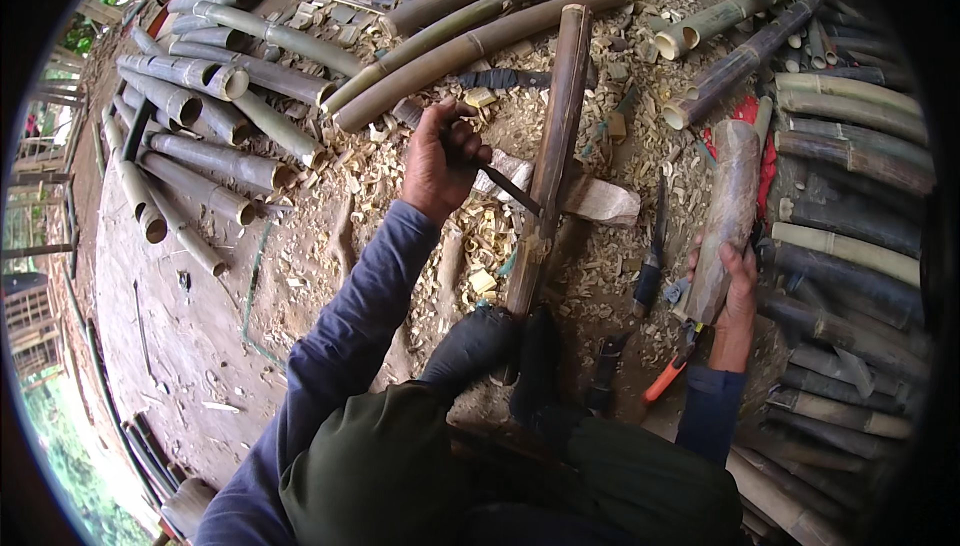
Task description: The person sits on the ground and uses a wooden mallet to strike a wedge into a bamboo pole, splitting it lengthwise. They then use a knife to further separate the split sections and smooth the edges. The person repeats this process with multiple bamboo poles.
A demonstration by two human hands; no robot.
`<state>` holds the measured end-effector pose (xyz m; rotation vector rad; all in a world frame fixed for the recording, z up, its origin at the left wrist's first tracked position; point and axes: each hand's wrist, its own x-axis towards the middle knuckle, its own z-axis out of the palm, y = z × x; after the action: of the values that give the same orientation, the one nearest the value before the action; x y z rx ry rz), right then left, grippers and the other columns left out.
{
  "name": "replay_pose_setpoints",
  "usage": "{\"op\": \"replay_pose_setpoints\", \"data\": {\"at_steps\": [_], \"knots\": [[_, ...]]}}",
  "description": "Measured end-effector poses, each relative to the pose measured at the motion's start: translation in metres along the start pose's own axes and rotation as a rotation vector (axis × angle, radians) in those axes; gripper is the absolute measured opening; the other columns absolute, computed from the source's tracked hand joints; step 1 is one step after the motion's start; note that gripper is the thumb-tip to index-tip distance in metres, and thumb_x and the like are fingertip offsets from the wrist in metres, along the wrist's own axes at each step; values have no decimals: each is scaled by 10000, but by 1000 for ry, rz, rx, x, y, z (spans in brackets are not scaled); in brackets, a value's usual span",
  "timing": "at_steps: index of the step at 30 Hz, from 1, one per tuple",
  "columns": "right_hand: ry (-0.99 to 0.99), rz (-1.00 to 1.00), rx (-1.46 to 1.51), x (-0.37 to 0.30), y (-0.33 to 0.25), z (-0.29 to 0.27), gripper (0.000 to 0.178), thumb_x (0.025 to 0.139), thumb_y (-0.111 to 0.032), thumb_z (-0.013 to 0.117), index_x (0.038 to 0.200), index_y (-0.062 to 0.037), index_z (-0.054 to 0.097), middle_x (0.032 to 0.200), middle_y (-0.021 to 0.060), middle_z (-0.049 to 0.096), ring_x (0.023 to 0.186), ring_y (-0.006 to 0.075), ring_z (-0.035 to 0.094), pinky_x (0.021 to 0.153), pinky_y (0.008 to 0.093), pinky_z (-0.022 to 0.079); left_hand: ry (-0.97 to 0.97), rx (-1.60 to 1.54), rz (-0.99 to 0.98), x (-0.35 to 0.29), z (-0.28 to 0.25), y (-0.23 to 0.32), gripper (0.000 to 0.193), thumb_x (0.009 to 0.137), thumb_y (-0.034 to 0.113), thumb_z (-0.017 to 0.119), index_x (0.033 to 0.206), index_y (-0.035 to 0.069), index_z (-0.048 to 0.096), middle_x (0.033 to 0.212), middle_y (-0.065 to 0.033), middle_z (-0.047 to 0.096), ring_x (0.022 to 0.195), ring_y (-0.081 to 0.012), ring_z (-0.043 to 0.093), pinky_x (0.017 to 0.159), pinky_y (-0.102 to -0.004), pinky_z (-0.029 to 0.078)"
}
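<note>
My left hand (440, 161) is closed around a dark chisel (513, 192), whose blade slants down to the right. Its tip meets the side of a split-looking brown bamboo pole (562, 116), or is very near it; I cannot tell which. The pole runs away from my feet across a pale block (603, 202). On the right, my right hand (737, 291) wraps around the lower part of a thick, round wooden club (732, 191), held upright in the picture. Dark-covered feet (475, 344) sit against the pole's near end.
A dark-handled knife (648, 281), another dark tool (606, 371) and an orange-handled tool (664, 378) lie by my right arm. Cut bamboo lengths (860, 156) line the right; more bamboo tubes (215, 161) pile up left and far. Wood shavings (500, 236) cover the ground.
</note>
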<state>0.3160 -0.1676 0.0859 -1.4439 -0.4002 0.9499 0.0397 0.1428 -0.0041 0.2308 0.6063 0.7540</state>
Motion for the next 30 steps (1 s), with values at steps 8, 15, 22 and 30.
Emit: {"op": "replay_pose_setpoints", "data": {"at_steps": [8,15,22,30], "knots": [[-20,-80,-402,-14,-60,55,890,766,-210,785,1508,26,353,1208,190,622,948,266,688,769,408,615,54,223,229,-11,21,-24,325,985,350,708,901,52,609,639,47,394,579,-99,393,569,-300,365],[-193,-926,-621,50,-130,157,997,736,-141,781,1597,-42,287,1510,247,489,1361,334,532,1106,453,471,-18,703,473,-39,86,-51,361,955,385,768,827,77,630,708,37,559,568,-56,440,500,-252,338],[-576,-799,-1198,54,-159,171,939,769,-71,776,1605,-160,358,1552,176,501,1329,348,586,1165,477,455,-50,876,500,-41,89,-66,242,1005,173,703,852,-15,706,728,38,617,636,-36,489,550,-261,414],[-562,-629,-1342,39,-135,173,961,772,-64,792,1612,-199,345,1570,193,473,1303,383,600,1147,489,475,-98,900,529,-38,92,-77,245,999,166,709,835,-16,695,694,32,608,622,-41,491,538,-277,415]]}}
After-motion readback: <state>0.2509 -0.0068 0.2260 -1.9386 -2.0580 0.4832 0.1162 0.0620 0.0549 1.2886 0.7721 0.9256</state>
